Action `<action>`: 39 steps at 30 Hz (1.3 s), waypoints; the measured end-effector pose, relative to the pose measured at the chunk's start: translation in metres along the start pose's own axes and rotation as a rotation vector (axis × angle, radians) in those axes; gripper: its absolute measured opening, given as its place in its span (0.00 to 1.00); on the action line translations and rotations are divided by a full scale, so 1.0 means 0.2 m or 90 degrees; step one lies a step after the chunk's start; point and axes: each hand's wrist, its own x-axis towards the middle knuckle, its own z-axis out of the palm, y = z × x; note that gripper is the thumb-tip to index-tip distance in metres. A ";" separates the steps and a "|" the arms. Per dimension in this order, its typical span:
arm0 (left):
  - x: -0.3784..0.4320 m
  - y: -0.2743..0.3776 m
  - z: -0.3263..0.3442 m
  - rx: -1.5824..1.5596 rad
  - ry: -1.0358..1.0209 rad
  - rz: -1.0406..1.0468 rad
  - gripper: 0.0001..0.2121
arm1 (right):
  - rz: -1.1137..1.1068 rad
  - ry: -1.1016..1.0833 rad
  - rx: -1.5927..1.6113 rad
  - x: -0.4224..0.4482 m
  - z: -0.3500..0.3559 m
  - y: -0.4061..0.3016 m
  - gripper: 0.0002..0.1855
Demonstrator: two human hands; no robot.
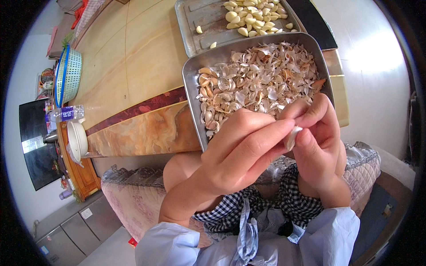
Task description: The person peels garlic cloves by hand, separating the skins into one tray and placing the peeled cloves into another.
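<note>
Between the fingertips of both hands is a garlic clove (291, 139), partly covered by the fingers. My left hand (243, 149) pinches it from one side, and my right hand (319, 139) grips it with the thumb pressed along it. Both hands are above the near edge of a deep metal tray (191, 99). Papery garlic skins (263, 76) fill that tray, with unpeeled cloves (208, 81) along its left side. Behind it, a second metal tray (199, 15) carries a heap of peeled garlic cloves (256, 16) and a few loose ones.
The trays stand on a marble-patterned table (139, 63). Toward its far left are a plastic basket (71, 74), a water bottle (68, 113) and a white bowl (77, 141). A dark flat panel (313, 23) lies right of the trays. My lap, in checkered cloth (226, 206), is below.
</note>
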 end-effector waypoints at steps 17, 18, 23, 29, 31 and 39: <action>0.01 -0.03 -0.04 -0.084 -0.071 0.019 0.13 | -0.422 -0.160 -0.617 0.07 -0.04 -0.05 0.03; 0.01 -0.04 -0.04 -0.076 -0.072 0.029 0.14 | -0.410 -0.180 -0.621 0.07 -0.05 -0.06 0.05; 0.00 -0.06 -0.05 -0.062 -0.146 0.034 0.13 | -0.388 -0.270 -0.653 0.10 -0.06 -0.10 0.08; 0.00 -0.06 -0.05 -0.055 -0.169 0.007 0.14 | -0.346 -0.242 -0.723 0.10 -0.08 -0.08 0.08; -0.01 -0.06 -0.05 -0.076 -0.167 -0.023 0.14 | -0.360 -0.228 -0.717 0.10 -0.08 -0.08 0.09; 0.02 -0.02 -0.05 -0.209 -0.070 -0.208 0.13 | -0.351 -0.162 -0.650 0.06 -0.04 -0.11 0.10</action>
